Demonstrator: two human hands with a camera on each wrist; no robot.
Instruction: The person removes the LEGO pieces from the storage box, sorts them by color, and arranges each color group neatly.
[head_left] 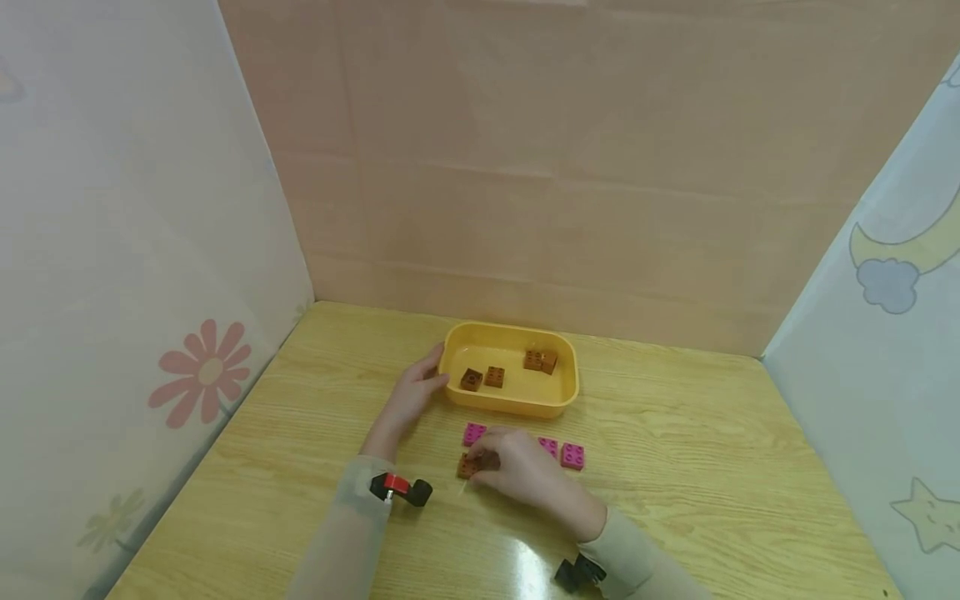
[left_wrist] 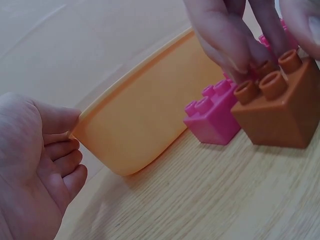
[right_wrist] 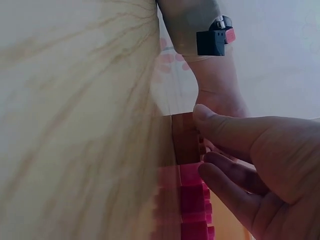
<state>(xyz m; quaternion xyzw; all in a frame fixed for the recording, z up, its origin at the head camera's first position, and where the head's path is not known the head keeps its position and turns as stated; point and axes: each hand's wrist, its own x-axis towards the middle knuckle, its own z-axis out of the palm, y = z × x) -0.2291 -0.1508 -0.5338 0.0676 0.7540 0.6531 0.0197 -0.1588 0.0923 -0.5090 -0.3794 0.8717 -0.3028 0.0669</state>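
My left hand [head_left: 414,392] holds the left end of a yellow plastic tray [head_left: 517,408], thumb and fingers at its rim in the left wrist view. Over the table in front of the tray, my right hand [head_left: 517,468] has its loosely bent fingers and thumb spread around a brown toy building brick [left_wrist: 275,117]. That brick stands studs up on the table, its left part showing past the fingertips [right_wrist: 202,114]. Just behind it is a pink brick [left_wrist: 212,117], partly covered by the right hand in the head view.
Several brown bricks [head_left: 494,377] lie inside the tray, at its front left and back right. Two more pink bricks [head_left: 572,456] sit to the right of my right hand, in line with the first. A covered wall [head_left: 555,208] rises behind the wooden table [head_left: 712,467].
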